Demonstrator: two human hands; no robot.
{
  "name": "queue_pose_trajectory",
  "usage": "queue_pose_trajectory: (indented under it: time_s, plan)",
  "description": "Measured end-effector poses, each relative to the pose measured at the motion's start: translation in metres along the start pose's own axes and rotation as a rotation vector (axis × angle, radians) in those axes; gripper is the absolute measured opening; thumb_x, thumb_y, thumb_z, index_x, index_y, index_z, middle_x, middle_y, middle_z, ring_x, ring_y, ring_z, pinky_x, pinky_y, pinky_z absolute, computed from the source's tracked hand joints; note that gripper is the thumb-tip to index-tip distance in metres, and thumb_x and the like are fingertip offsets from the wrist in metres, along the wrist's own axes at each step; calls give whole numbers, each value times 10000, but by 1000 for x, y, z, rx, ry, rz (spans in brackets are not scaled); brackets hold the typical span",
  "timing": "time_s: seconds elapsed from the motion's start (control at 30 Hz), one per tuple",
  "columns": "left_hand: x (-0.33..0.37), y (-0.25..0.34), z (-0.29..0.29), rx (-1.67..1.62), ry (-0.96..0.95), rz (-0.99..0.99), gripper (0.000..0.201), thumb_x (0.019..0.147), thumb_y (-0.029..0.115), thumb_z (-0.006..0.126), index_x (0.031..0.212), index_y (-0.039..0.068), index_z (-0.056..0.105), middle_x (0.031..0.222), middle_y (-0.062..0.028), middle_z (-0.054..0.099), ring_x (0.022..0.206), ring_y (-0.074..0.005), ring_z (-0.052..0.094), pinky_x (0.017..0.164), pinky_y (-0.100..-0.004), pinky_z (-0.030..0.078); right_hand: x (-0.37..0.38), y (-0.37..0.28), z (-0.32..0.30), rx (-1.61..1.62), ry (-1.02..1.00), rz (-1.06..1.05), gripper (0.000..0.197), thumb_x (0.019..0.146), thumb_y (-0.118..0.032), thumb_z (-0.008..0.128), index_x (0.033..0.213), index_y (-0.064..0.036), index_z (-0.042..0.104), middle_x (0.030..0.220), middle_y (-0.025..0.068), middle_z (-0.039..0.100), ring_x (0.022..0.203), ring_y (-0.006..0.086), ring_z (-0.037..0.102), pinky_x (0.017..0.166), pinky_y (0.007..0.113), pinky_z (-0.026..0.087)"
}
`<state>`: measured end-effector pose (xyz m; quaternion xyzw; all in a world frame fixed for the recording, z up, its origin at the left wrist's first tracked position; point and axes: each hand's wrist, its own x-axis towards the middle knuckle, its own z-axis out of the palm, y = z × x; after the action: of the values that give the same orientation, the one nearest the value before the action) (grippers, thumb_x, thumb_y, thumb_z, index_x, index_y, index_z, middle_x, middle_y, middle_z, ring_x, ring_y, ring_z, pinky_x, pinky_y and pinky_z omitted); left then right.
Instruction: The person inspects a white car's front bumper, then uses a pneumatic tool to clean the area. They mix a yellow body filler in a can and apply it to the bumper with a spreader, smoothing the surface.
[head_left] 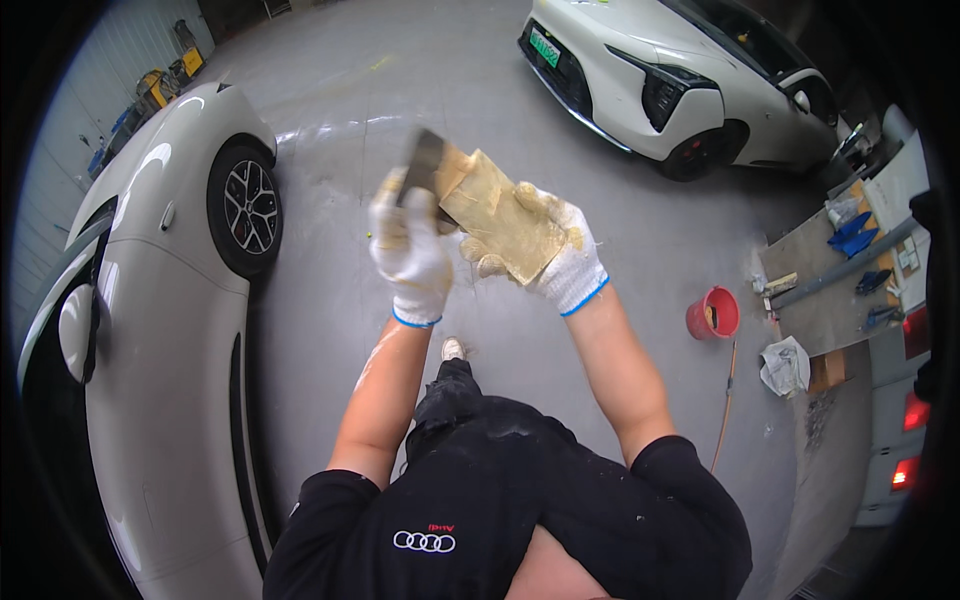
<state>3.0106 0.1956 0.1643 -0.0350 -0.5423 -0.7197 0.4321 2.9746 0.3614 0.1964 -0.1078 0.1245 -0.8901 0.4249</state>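
Both my hands wear white knit gloves with blue cuffs, stained yellowish. My left hand [412, 250] is closed on a dark flat spreader [424, 165], blurred by motion. The spreader's edge meets the upper left end of a rectangular board [500, 212] smeared with yellow-beige paste, probably filler. From its lower right end, my right hand [568, 240] grips the board, thumb along the upper side and fingertips showing past the lower side. A lump of paste [458, 172] sits at the board's upper left corner. Both hands are raised in front of me, over the grey floor.
A white car [165, 300] stands close on my left, its wheel [247, 207] facing me. Another white car [660, 75] is parked far right. To the right are a red bucket [712, 314], a thin rod or hose [728, 395], a crumpled plastic bag [785, 366] and a cluttered bench [825, 320].
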Motion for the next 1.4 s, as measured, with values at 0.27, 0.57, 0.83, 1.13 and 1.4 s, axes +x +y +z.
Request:
queue_pose_trajectory:
  time_s: [0.27,0.57,0.83,1.13,1.4]
  plan:
    - [128,-105,-6,-1,80,-358,232,1083,143,563,1217,-45,578,1095,-67,652,1043,-117,605,936,-272,503,125,-88,2,-1560,132,-428,379,913,-123,774,1257,26,717,1377,128,637,1221,237,635,1027,354,529]
    - [263,-222,34,340,55,-95,250,1063,100,557,1275,-31,584,1091,-102,694,987,-160,644,900,-295,526,266,-198,-61,-2229,267,-525,454,783,-287,861,1182,-89,777,1261,164,647,1099,309,702,925,386,589]
    - [385,-325,86,425,15,-101,247,1051,90,567,1247,-58,591,1080,-121,711,986,-160,661,904,-300,522,387,-290,-90,-2295,260,-338,433,805,-369,812,1195,-184,784,1297,153,636,1125,308,687,971,394,568]
    - [493,-425,103,150,138,-295,251,1035,149,602,1140,-78,612,1022,-81,657,927,-130,601,849,-282,513,505,-362,-147,-1462,234,-136,667,895,-133,824,1460,38,513,1326,120,673,1177,188,665,1002,330,545]
    - [626,-472,119,-72,277,-262,179,1088,193,563,1135,20,556,939,-40,631,667,-77,595,499,-219,510,598,-388,-182,-210,21,-205,610,991,-331,654,1439,59,515,1365,324,584,1112,471,655,908,576,575]
